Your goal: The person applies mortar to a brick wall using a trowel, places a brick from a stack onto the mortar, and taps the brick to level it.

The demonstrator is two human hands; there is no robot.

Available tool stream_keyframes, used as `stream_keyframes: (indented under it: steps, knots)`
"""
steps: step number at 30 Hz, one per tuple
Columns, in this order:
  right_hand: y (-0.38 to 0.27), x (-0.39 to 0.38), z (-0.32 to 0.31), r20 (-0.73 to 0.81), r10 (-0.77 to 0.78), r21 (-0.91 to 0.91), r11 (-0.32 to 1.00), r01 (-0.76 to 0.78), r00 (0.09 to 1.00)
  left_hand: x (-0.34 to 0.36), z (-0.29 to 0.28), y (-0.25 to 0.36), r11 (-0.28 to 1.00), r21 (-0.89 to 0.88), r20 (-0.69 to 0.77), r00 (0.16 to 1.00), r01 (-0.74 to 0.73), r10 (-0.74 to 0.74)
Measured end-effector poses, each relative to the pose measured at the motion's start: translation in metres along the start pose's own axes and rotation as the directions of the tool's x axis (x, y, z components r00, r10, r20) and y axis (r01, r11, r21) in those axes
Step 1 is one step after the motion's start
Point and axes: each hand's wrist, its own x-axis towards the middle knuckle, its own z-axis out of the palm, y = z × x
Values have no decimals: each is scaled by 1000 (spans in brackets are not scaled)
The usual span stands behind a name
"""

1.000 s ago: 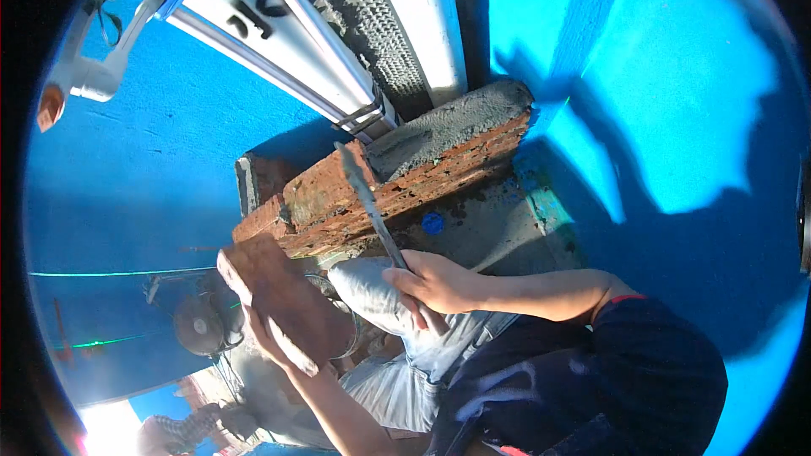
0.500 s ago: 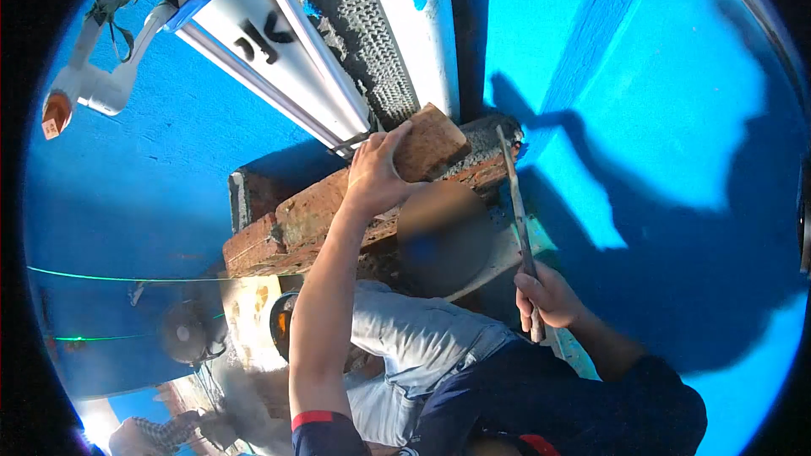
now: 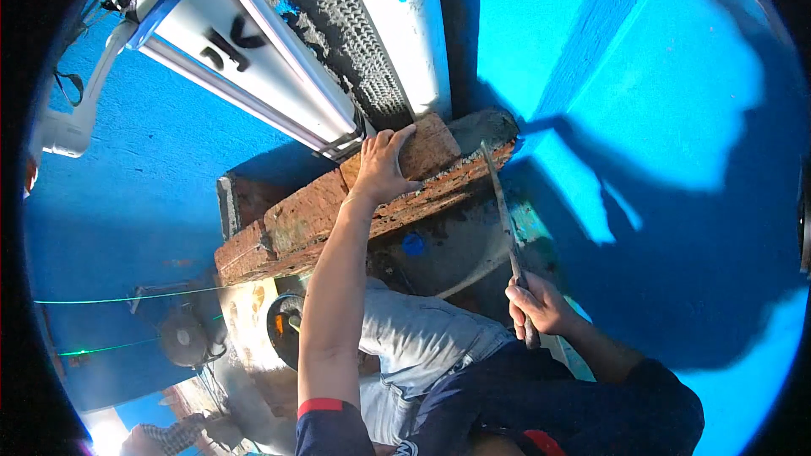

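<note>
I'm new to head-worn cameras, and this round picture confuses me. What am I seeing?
There is no machine: this is a person working bare-handed, seen from above by a wide fisheye camera on their head, which bends straight edges near the rim. The left hand spans a brick lying on top of brickwork; grey mortar shows to its right. The right hand holds what looks like a trowel, seen nearly edge-on, its tip close to the mortar.

The wall [image 3: 667, 160] at right is bright blue; centre, orange-brown brick [image 3: 429, 148]; lower centre, faded blue jeans [image 3: 431, 321]; navy shirt [image 3: 591, 409], red trim [image 3: 319, 406].
</note>
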Motion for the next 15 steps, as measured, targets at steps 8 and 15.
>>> stream_keyframes:
  steps: [8,15]
  knots:
    - [-35,19,-8,-7,-338,-640,724,256,941,-9,-7,-1,999,17,22,999,-37,36]
    - [-51,57,-14,-81,-766,-812,421,403,637,-53,-15,-31,978,-52,-152,966,204,-210]
